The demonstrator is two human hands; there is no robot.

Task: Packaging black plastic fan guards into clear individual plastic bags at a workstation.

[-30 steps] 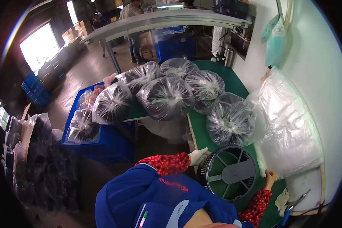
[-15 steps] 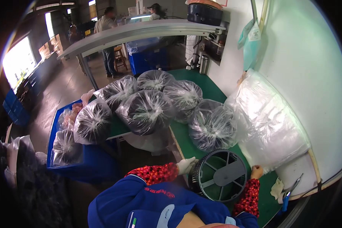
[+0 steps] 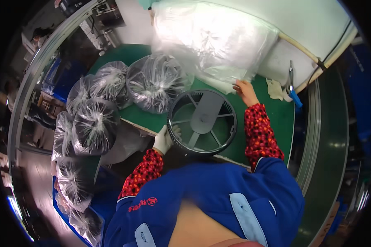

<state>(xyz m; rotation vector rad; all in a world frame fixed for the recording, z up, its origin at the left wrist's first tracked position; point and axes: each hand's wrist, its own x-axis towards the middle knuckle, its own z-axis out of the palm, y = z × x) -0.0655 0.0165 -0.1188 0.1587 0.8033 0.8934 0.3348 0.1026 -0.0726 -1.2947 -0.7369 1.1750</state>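
Note:
A black fan wheel (image 3: 207, 112), round with spokes and a ribbed rim, lies on the green table near its front edge. My left hand (image 3: 164, 140), in a white glove, is closed on the wheel's left rim. Bare-fingered, my right hand (image 3: 246, 93) pinches the near edge of a stack of clear plastic bags (image 3: 218, 37) beyond the wheel. How many layers the fingers hold cannot be made out. Left of the wheel stands a round bundle (image 3: 156, 84) wrapped in clear plastic, its film gathered at the middle.
More wrapped bundles (image 3: 95, 125) crowd the table's left side, and others sit in a blue bin (image 3: 64, 208) below. A crumpled pale glove (image 3: 275, 89) and a blue-handled tool (image 3: 293, 92) lie at the right. A metal frame rail (image 3: 22, 88) runs along the left.
The whole view has turned to the right, so the bundles now show farther left. My left hand stays on the fan wheel. My right hand remains at the bag stack's near edge.

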